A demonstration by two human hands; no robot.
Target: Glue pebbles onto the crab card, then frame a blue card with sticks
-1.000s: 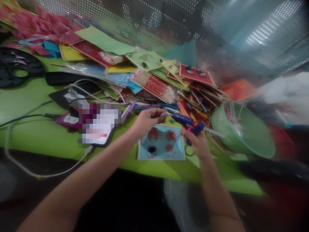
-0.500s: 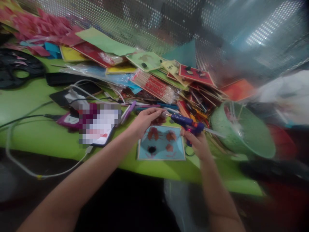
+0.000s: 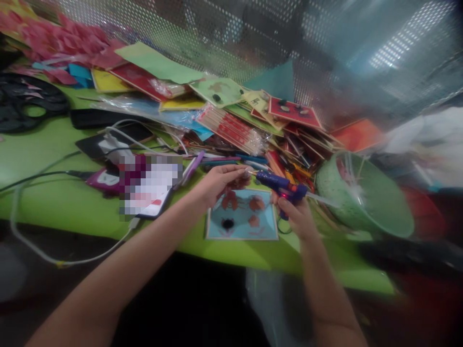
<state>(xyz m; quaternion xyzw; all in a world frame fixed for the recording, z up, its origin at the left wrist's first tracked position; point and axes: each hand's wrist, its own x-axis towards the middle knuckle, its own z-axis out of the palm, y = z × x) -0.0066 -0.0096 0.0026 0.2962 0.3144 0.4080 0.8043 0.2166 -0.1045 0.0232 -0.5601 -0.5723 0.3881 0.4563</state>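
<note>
My right hand (image 3: 293,212) is wrapped round the handle of a blue glue gun (image 3: 277,181), whose red light is lit. A pale glue stick (image 3: 321,198) pokes out of its back end. The nozzle points left at the fingertips of my left hand (image 3: 227,180). Those fingers are pinched together on a small pale piece (image 3: 248,171), too small to name. Beneath both hands lies a light blue card (image 3: 240,230) bearing brown-orange shapes and a black spot.
A phone (image 3: 154,193) on a white cable lies to the left beside a purple power strip (image 3: 104,178). Behind are piled coloured cards (image 3: 292,113) and packaged sticks (image 3: 231,127). A green bowl (image 3: 379,202) stands at the right, a black palette-like object (image 3: 47,96) at far left.
My left fingertips have shifted slightly right, close to the nozzle, and the pale piece shows more clearly. The glue gun and the card have barely moved.
</note>
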